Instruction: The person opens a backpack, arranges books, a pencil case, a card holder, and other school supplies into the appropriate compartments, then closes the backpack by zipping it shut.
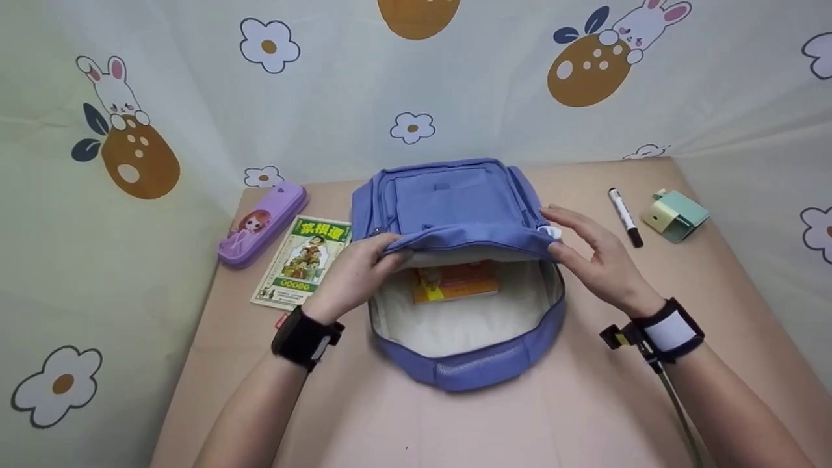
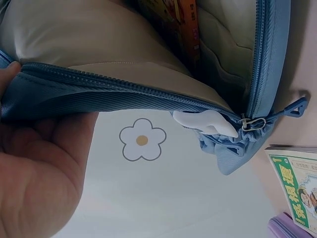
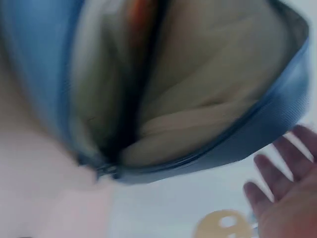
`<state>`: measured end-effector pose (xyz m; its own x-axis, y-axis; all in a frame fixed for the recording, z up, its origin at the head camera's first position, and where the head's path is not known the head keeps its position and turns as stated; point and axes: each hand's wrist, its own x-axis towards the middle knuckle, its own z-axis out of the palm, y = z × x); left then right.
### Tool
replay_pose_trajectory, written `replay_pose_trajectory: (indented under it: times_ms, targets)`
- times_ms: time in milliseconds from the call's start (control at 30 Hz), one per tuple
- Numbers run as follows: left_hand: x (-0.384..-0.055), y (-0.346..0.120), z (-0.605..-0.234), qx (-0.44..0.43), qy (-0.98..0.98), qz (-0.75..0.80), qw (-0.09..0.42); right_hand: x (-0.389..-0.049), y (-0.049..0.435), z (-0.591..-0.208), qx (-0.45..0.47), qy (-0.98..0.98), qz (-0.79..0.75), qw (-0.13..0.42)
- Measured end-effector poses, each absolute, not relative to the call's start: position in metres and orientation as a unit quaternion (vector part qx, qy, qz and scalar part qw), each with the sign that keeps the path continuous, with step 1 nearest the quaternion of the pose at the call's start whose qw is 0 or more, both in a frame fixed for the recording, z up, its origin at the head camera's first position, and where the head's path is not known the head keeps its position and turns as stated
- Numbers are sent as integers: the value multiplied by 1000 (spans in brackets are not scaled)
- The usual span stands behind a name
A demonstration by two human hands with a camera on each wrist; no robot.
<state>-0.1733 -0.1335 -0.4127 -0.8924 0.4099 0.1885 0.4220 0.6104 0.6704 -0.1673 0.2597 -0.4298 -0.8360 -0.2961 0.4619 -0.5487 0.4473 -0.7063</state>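
Observation:
A blue backpack (image 1: 448, 201) lies on the table with its main compartment unzipped and gaping toward me. Inside, against the pale lining, sits an orange book (image 1: 458, 292), its upper part hidden under the raised flap. My left hand (image 1: 354, 273) pinches the flap's zippered edge at the left, thumb inside and fingers beneath in the left wrist view. At the flap's right corner is my right hand (image 1: 601, 263), its fingers spread and extended beside the edge. A white zipper pull (image 1: 551, 232) shows between its thumb and fingers in the head view.
Left of the backpack lie a purple pencil case (image 1: 263, 224) and a green-and-white illustrated book (image 1: 305, 260). To the right are a black-capped white marker (image 1: 625, 218) and a small mint-and-yellow folded item (image 1: 677, 216). Printed cloth (image 1: 338, 117) hangs behind the table.

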Motion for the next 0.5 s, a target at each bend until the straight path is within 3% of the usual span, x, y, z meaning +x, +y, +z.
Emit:
replay_pose_trajectory:
  times_ms: [100,233,500]
  targets:
    - [-174,-133,-413,-232,-897,-376,6,-173,266,-442,246,-843,470,89]
    - [-175,-133,-413,-237,-895,-379,10,-177,267,-447,245,-837,486,65]
    - [-175,-135,-413,-242,-893,-380,5,-179,261,-450,248,-848,461,83]
